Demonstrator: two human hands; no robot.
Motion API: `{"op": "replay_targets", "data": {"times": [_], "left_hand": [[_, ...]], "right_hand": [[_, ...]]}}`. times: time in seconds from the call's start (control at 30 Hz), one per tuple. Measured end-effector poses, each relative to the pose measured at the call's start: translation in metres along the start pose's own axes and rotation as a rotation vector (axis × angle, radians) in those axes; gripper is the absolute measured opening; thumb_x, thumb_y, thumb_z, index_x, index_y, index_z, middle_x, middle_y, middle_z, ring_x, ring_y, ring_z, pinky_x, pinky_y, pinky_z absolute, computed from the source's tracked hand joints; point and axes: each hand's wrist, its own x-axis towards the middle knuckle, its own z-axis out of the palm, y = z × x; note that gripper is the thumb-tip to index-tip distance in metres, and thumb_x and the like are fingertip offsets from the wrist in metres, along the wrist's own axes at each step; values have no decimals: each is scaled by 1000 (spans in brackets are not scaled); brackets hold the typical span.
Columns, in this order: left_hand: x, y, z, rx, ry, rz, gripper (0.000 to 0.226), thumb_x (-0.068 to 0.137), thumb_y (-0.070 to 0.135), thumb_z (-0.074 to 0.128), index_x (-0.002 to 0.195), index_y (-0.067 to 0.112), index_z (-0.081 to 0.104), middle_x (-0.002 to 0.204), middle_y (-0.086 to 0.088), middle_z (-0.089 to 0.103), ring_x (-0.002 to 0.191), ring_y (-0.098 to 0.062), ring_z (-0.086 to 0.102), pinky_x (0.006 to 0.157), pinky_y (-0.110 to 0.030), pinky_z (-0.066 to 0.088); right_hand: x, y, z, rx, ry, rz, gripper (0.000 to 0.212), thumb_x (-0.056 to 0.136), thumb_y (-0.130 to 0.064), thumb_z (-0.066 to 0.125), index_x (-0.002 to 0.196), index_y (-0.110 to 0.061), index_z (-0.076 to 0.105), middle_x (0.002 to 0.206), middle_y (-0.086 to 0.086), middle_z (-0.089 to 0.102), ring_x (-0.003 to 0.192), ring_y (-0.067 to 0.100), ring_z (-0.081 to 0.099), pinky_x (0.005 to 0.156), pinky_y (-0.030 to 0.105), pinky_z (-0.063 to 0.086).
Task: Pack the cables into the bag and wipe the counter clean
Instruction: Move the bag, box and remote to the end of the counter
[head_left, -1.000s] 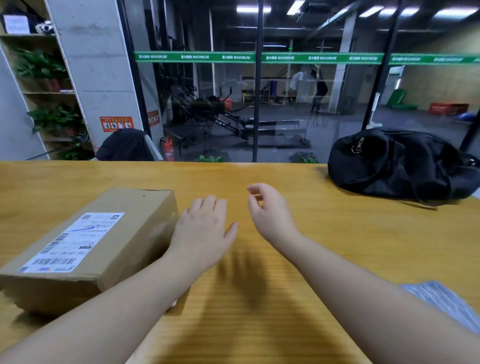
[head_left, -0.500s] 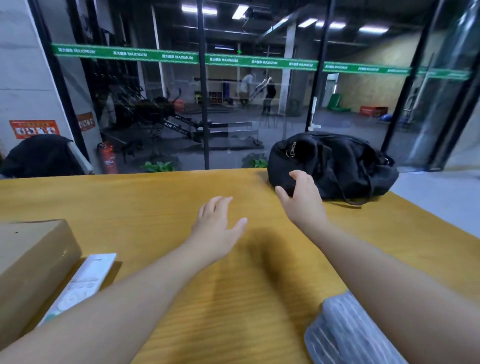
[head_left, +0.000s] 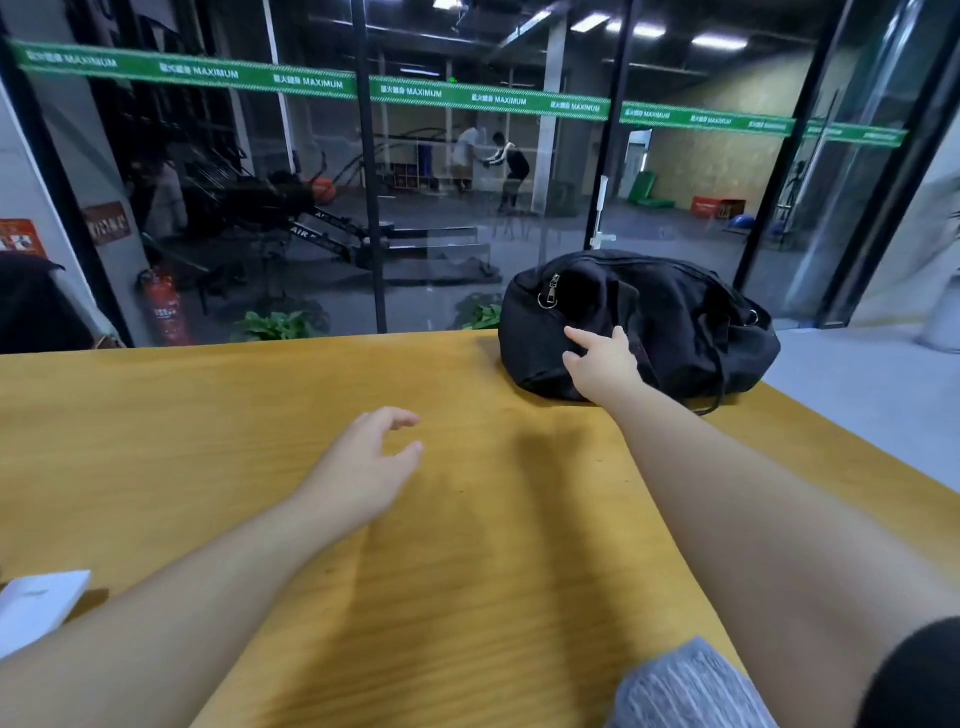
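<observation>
A black duffel bag (head_left: 670, 322) lies zipped on the far right part of the yellow wooden counter (head_left: 260, 415). My right hand (head_left: 602, 358) reaches out to the bag's front left side and touches the fabric, thumb and fingers spread. My left hand (head_left: 363, 467) hovers over the middle of the counter with loosely curled fingers and holds nothing. A grey striped cloth (head_left: 685, 686) lies at the near edge under my right forearm. No cables are in view.
A white flat box (head_left: 36, 608) lies at the near left edge of the counter. A glass wall (head_left: 441, 208) runs right behind the counter's far edge. The counter ends just to the right of the bag.
The view has swung right, and the cardboard box has left the frame. My right hand has stretched forward onto the bag. My left hand has curled slightly.
</observation>
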Motion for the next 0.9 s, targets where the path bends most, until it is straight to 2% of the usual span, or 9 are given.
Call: {"op": "replay_targets", "data": {"times": [0.1,0.2,0.3,0.4,0.53,0.63,0.7,0.8,0.9], "left_hand": [[6,-3,9,-29,-20,-12,32,92,23,55,125,20,54,130,2,51,114,-8,44,92,-21,34],[10,-8,17,-29,-47,14,33,92,22,56,124,20,54,127,4,52,114,-6,44,89,-15,29],[15,-13,20,-68,-38,12,31,91,20,57,122,20,55,122,4,55,115,-12,49,86,-17,31],[16,-14,19,-74,-43,23,31,92,21,56,122,23,55,120,8,55,109,-9,48,83,-19,34],[21,-20,14,-62,-52,14,30,92,24,55,122,27,54,121,10,54,112,-7,47,90,-22,36],[27,-22,11,-69,-44,1,29,92,23,56,121,25,54,120,10,55,111,-8,49,90,-22,37],[30,-22,11,-70,-44,1,29,92,23,56,121,26,54,120,10,55,112,-13,52,86,-21,36],[32,-22,11,-66,-53,-9,30,93,24,55,122,26,53,120,12,54,111,-14,53,83,-19,34],[32,-22,11,-61,-69,-4,30,92,26,54,122,28,53,122,13,53,112,-11,51,86,-20,35]], "right_hand": [[10,1,11,-20,-43,9,50,98,-25,44,144,-40,32,160,9,-4,134,39,34,100,45,44],[19,3,16,41,6,-14,58,98,-18,45,148,-37,24,160,12,-2,120,34,50,91,36,47],[26,3,16,165,199,-14,64,96,-10,49,149,-31,21,158,7,20,133,28,42,98,36,41],[37,-3,10,360,270,89,68,93,-13,56,149,-22,19,143,10,46,130,30,45,103,41,39],[51,-6,10,274,256,154,52,93,-16,55,141,-7,36,138,17,50,129,33,45,104,39,37],[58,0,13,214,286,147,16,92,-7,49,107,-4,56,117,18,61,111,36,55,86,35,44],[59,4,14,219,307,136,19,89,1,42,90,-8,59,100,16,63,96,34,58,72,30,40],[53,7,16,224,314,80,30,90,0,39,98,-9,67,97,14,65,89,30,58,70,27,38],[47,5,16,256,316,50,33,94,-6,39,113,-12,65,109,12,66,101,31,60,79,30,46]]}}
